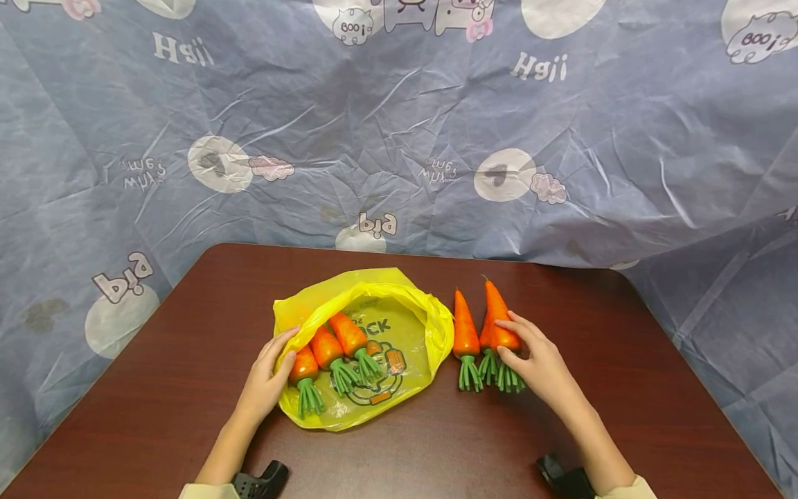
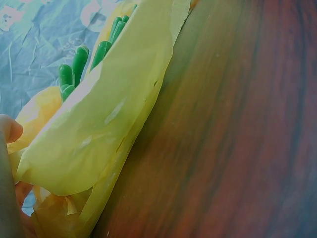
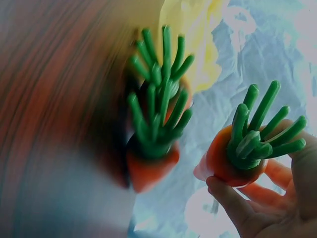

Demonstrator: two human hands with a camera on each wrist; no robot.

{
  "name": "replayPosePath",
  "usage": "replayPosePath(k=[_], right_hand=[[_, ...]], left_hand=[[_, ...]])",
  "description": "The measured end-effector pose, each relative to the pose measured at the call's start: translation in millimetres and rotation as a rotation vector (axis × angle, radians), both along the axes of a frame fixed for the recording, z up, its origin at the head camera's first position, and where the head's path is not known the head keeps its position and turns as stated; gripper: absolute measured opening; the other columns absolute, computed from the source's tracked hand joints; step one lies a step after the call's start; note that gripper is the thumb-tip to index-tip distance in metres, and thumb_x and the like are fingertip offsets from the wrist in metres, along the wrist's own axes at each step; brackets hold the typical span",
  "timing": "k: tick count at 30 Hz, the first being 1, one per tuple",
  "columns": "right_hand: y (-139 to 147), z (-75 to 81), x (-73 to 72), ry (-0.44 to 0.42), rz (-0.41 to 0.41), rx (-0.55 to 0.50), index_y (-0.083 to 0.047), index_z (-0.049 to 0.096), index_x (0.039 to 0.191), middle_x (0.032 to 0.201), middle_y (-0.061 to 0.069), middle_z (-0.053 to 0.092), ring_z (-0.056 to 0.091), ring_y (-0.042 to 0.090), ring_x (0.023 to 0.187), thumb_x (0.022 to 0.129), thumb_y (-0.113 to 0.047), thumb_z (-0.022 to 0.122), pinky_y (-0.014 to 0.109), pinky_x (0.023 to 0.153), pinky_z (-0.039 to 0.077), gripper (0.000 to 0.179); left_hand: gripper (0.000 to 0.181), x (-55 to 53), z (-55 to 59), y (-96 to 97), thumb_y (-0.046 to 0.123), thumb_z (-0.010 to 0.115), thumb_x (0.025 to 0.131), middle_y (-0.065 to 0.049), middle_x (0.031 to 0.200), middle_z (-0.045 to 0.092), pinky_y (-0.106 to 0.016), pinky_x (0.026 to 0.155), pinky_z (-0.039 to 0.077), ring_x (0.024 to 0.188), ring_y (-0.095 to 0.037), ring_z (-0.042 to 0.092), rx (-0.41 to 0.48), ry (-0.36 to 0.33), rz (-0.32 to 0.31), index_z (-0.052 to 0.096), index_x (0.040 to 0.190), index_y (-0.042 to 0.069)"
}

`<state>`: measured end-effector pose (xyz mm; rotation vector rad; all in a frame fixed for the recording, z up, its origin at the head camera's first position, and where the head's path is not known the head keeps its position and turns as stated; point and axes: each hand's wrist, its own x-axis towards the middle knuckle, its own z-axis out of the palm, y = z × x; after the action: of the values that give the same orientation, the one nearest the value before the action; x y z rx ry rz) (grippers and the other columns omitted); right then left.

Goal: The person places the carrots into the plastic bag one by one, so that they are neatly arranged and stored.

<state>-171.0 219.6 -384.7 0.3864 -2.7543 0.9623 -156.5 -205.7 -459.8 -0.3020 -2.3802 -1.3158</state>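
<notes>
A yellow plastic bag point(image 1: 440, 329) lies with its mouth toward me. Inside it are three orange carrots, the middle one point(image 1: 324, 348) among them, their green stems facing me. My left hand point(image 1: 263, 382) grips the bag's left edge; in the left wrist view, folds of the bag point(image 2: 99, 129) hide most of that hand. To the right of the bag, my right hand point(image 1: 544, 360) holds a carrot point(image 1: 506, 337) by its thick end, thumb and fingers on opposite sides. That carrot point(image 3: 218, 153) overlaps another carrot point(image 1: 483, 337) on the table. A third carrot point(image 1: 465, 333) lies beside the bag.
The dark brown wooden table point(image 1: 411, 457) has rounded far corners. Behind it hangs a wrinkled blue-grey printed cloth point(image 1: 386, 111), which also drapes along both sides. Black straps point(image 1: 264, 479) are on both wrists.
</notes>
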Motion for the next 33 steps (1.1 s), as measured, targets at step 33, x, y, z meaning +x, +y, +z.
replayPosePath(k=[33], right_hand=[[-76.3, 3.6, 17.4, -0.004, 0.339, 0.101, -0.023, 0.057, 0.12, 0.139, 0.002, 0.044, 0.048, 0.025, 0.122, 0.082, -0.02, 0.062, 0.043, 0.092, 0.045, 0.038]], left_hand=[[0.037, -0.2, -2.0, -0.7, 0.017, 0.049, 0.094, -0.01, 0.134, 0.047, -0.054, 0.099, 0.031, 0.122, -0.021, 0.037, -0.014, -0.028, 0.017, 0.048, 0.131, 0.018]])
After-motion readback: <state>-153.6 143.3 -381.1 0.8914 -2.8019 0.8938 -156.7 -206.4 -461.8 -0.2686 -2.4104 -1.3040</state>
